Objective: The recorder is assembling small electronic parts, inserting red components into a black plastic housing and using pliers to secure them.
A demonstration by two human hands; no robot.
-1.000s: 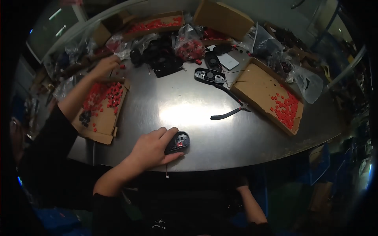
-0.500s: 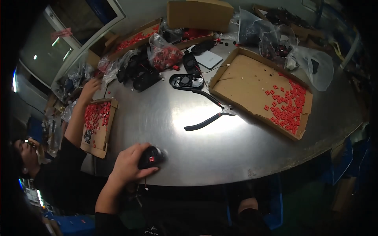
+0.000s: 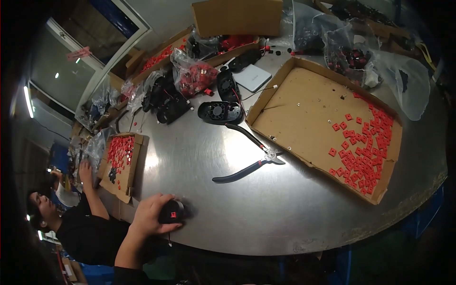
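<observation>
**Left hand (image 3: 149, 216) grips a black casing (image 3: 167, 209) at the near edge of a steel bench (image 3: 190, 147)**

The fingers (image 3: 161, 197) curl over the casing's far side and the thumb (image 3: 170, 228) presses along its near side, closing on it between them. The casing's right end is blurred. A small red square (image 3: 174, 215) sits on the casing, and a thin lead with a white connector (image 3: 170, 244) hangs below. The right hand is out of view, so the state of its fingers cannot be told.

Beyond the grip, pliers (image 3: 270, 156) with black handles lie spread on the metal, their head beside a large cardboard tray (image 3: 304, 123). Red square pieces (image 3: 365, 156) crowd that tray's right end. Near its left corner lies an open black shell (image 3: 218, 111) with a round grille; behind this are a white flat box (image 3: 253, 77) and a clear bag (image 3: 197, 78) of red parts.

To the left, a smaller cardboard tray (image 3: 137, 161) holds red bits (image 3: 121, 147) and a black cluster (image 3: 112, 174). A co-worker in a dark top (image 3: 92, 232) has a hand (image 3: 86, 173) near it; whether those fingers hold anything cannot be told.
</observation>
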